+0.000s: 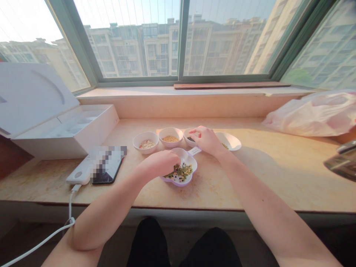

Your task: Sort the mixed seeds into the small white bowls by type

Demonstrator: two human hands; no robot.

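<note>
Whether the left hand (162, 163) pinched anything could not be told; it dipped, curled, into mixed beans (183, 172) in the lilac-rimmed scalloped dish (188, 157). Beyond that dish, the right hand (206, 138) bent over a dark-bean bowl (190, 131), its grip equally unclear. Light pinches, kept low, probably suited such small beans best. Also beyond it stood a pale-flake bowl (144, 151), a yellow-bean bowl (170, 145) and, rightward, a green-bean bowl (234, 141).

Beyond the left hand (164, 163) and the right hand (206, 139), a green-framed window (181, 40) is set above a pale sill (136, 91), on which a reddish-brown board (232, 86) is laid. Apartment buildings (158, 48) are seen outside under a bright sky (128, 11). Sunlight is spread over the beige table (217, 194) beneath both hands; a soft shadow (258, 159) is cast right of the right hand.
</note>
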